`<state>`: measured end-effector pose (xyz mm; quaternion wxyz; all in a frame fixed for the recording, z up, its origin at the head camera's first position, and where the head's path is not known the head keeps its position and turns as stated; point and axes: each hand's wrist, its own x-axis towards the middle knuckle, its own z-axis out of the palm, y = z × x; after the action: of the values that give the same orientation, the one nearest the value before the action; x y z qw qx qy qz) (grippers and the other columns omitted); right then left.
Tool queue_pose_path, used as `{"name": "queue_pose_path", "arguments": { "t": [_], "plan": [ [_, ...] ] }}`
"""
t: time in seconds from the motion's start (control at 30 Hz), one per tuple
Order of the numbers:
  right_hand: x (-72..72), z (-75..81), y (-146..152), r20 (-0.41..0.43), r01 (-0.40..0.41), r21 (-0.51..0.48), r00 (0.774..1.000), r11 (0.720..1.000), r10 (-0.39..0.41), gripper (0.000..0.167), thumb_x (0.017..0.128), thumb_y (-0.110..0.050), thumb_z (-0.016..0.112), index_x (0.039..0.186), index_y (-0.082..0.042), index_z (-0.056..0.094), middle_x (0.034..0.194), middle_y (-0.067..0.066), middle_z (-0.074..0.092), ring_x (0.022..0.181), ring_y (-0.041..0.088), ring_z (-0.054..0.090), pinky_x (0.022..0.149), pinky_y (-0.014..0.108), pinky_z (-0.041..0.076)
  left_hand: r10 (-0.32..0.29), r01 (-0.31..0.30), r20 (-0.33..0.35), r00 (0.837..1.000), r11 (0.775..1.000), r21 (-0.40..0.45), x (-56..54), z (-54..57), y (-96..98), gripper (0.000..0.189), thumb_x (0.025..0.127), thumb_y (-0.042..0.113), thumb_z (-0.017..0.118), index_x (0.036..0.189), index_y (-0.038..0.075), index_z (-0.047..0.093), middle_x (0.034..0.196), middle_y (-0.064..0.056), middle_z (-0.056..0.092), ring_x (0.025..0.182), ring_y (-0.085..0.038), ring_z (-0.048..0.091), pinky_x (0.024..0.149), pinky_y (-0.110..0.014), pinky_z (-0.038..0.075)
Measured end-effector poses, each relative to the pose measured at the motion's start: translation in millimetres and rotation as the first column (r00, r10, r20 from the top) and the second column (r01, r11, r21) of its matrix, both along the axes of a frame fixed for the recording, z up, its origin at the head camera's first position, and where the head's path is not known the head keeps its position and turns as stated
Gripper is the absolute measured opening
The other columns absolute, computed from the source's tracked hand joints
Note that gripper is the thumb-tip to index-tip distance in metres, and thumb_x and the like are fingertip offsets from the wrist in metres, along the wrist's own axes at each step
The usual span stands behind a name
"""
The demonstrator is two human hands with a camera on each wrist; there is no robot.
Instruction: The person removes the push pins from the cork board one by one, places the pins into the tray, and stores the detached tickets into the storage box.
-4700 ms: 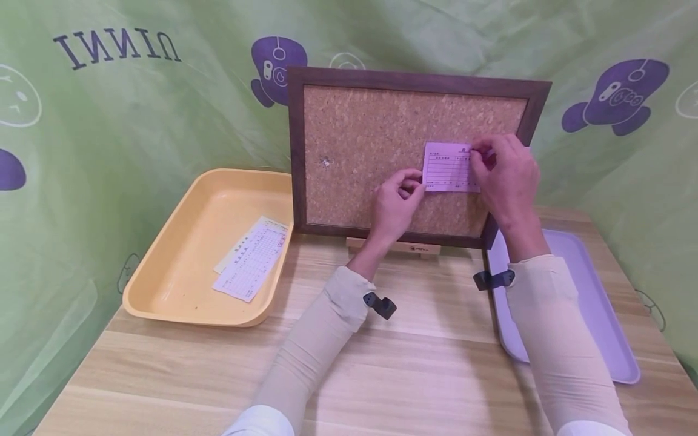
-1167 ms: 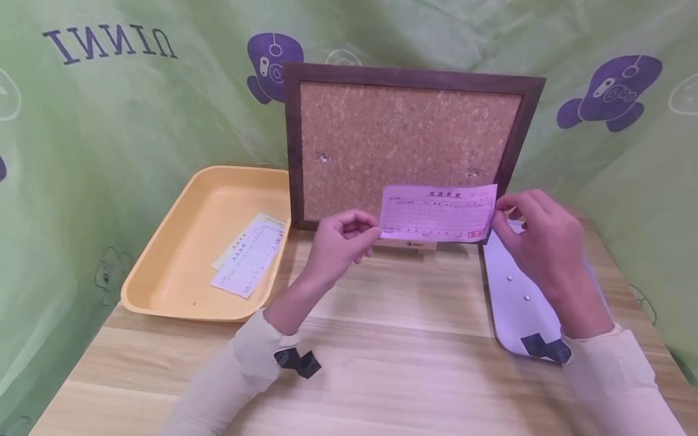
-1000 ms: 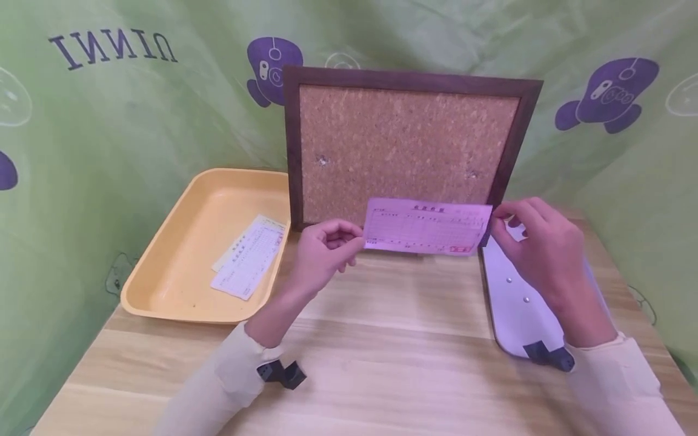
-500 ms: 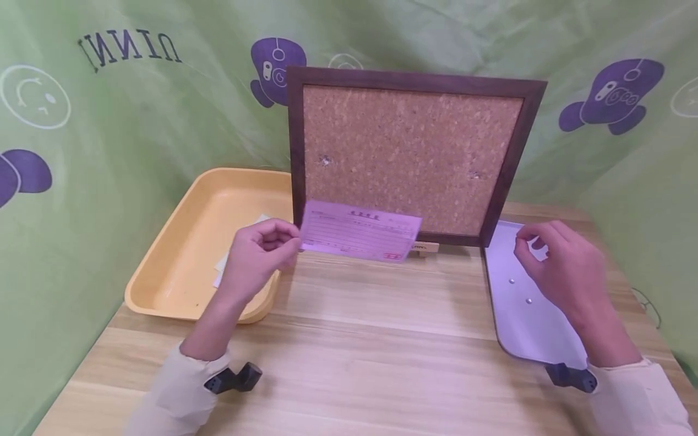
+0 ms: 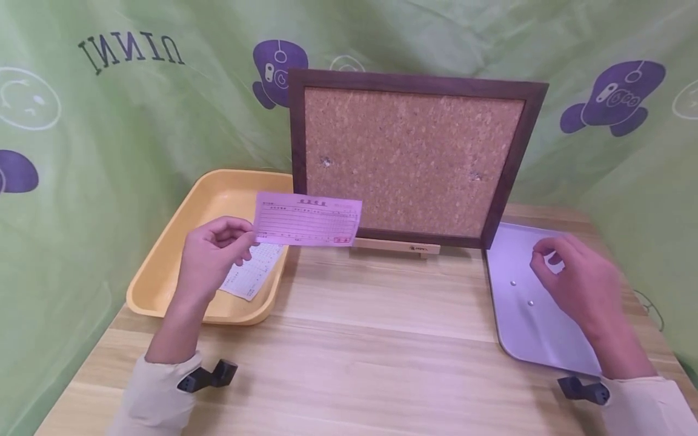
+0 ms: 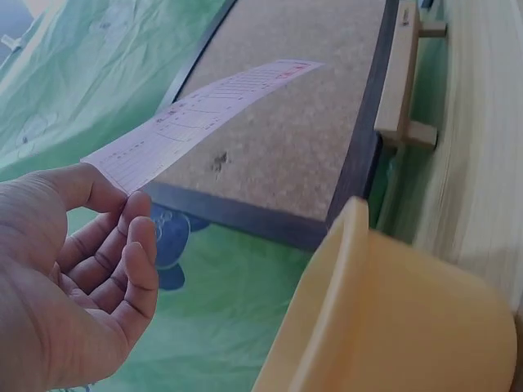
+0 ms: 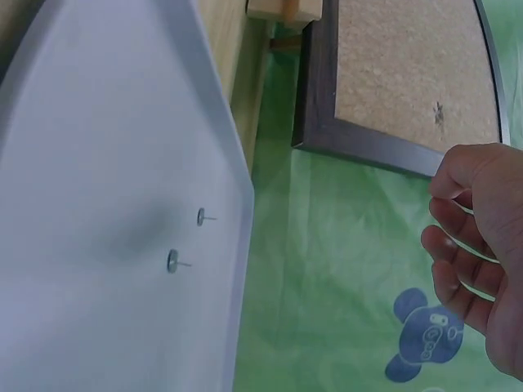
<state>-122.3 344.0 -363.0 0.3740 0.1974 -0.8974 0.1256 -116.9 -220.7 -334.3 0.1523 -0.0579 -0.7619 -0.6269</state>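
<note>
A pink receipt slip (image 5: 308,219), printed with a ruled table and a red stamp, hangs in the air near the board's lower left. My left hand (image 5: 215,257) pinches its left end between thumb and index finger, above the yellow tray (image 5: 188,224). In the left wrist view the slip (image 6: 200,118) bows away from the fingertips. My right hand (image 5: 578,284) hovers over the lilac tray (image 5: 545,339), fingers loosely curled, nothing visible in them. Two thumbtacks (image 5: 531,303) lie on that tray, points showing in the right wrist view.
A framed cork board (image 5: 409,157) stands on a small wooden stand (image 5: 395,245), with two worn spots in the cork. White paper slips (image 5: 256,272) lie in the yellow tray, partly behind my left hand. A green printed cloth (image 5: 163,109) hangs behind the wooden table (image 5: 371,363).
The pink receipt has come off the cork board and moved left with my left hand. My right hand has let go of its right end and drawn back over the lilac tray.
</note>
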Motion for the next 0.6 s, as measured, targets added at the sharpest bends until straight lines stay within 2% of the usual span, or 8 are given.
{"name": "queue_pose_path", "arguments": {
  "t": [0.13,0.23,0.37,0.6],
  "plan": [
    [0.1,-5.5,6.9,0.006,0.016,0.002,1.0,1.0,-0.016,0.011,0.082,-0.014,0.065,0.09,-0.008,0.07,0.08,0.007,0.069,0.066,0.027,0.065,0.05,0.029,0.038,0.029,-0.029,0.016,0.999,0.999,0.035,-3.2,-3.1,-13.6,0.011,0.092,0.0,0.073,0.099,-0.008,0.07,0.079,-0.006,0.071,0.056,-0.013,0.061,0.05,-0.02,0.05],
    [0.5,-8.2,11.4,0.029,0.035,0.008,0.999,0.999,-0.035,0.011,0.081,-0.011,0.066,0.091,-0.008,0.07,0.081,0.007,0.069,0.066,0.028,0.066,0.05,0.03,0.039,0.055,-0.057,0.026,0.998,0.995,0.081,-6.1,-5.6,-23.9,0.005,0.093,-0.002,0.072,0.097,-0.003,0.073,0.079,-0.005,0.073,0.056,-0.012,0.061,0.05,-0.019,0.049],
    [-0.4,-10.9,16.3,0.064,0.061,0.013,0.996,0.998,-0.061,0.013,0.079,-0.006,0.07,0.092,-0.008,0.07,0.082,0.008,0.07,0.067,0.028,0.066,0.049,0.03,0.04,0.084,-0.089,0.04,0.996,0.984,0.152,-10.0,-8.8,-35.8,0.008,0.093,-0.005,0.071,0.093,0.002,0.076,0.078,-0.005,0.073,0.054,-0.012,0.06,0.049,-0.018,0.048],
    [1.5,-14.2,24.6,0.159,0.109,0.014,0.981,0.994,-0.11,0.015,0.076,0.001,0.072,0.089,-0.007,0.069,0.079,0.011,0.07,0.066,0.033,0.066,0.048,0.036,0.043,0.124,-0.133,0.067,0.99,0.981,0.141,-17.0,-14.9,-49.3,0.005,0.093,-0.004,0.071,0.096,-0.003,0.074,0.078,-0.002,0.073,0.054,-0.012,0.059,0.048,-0.017,0.048]
  ]
}}
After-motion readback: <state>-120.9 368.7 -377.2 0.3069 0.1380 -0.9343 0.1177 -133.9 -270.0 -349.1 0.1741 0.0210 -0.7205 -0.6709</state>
